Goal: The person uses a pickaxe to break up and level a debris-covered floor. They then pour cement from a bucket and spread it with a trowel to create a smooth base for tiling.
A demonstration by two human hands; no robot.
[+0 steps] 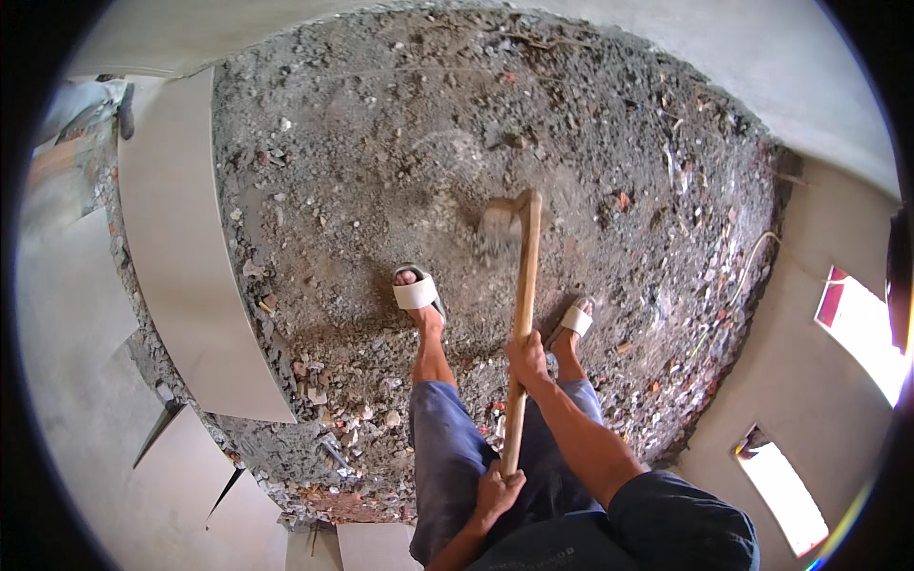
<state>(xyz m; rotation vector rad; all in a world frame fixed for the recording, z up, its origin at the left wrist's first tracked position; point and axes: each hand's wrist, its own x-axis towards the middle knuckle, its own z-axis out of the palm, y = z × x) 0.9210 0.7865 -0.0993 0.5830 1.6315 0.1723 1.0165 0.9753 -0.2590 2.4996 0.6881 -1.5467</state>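
I stand on rubble and hold a hoe with a long wooden handle (523, 295). My right hand (526, 360) grips the handle near its middle. My left hand (497, 491) grips its lower end, close to my body. The hoe's blade (499, 226) is blurred and sits at the dirt between and ahead of my two feet. My left foot (417, 290) and right foot (575, 319) wear white sandals. I wear blue trousers.
Grey dirt and broken brick rubble (381, 171) fill the floor. Large pale tiles (181, 238) lean along the left. Plastered walls (819, 86) curve around the right, with bright openings (862, 333) low on the right wall.
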